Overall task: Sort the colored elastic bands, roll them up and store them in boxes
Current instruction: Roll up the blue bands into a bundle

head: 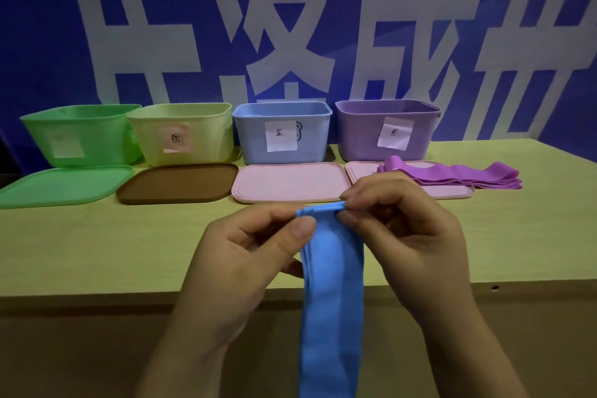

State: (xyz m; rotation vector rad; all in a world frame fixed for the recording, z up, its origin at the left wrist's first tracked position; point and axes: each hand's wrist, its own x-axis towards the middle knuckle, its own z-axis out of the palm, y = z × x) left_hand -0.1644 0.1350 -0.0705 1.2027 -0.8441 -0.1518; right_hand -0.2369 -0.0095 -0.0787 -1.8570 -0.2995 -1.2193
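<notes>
A blue elastic band (332,300) hangs from my two hands over the table's front edge, its top end folded into a small roll between my fingertips. My left hand (248,255) pinches the roll's left end with thumb and fingers. My right hand (407,229) pinches its right end. A pile of purple bands (458,176) lies at the right, partly on a pink lid. Four open boxes stand in a row at the back: green (77,136), yellow (184,132), blue (281,132) and purple (384,129), each with a paper label.
Four lids lie flat in front of the boxes: green (61,186), brown (177,182), pink (290,181) and a second pink one (365,171) under the purple bands. The wooden table (97,252) ends at a front edge near me. A blue banner with white characters hangs behind.
</notes>
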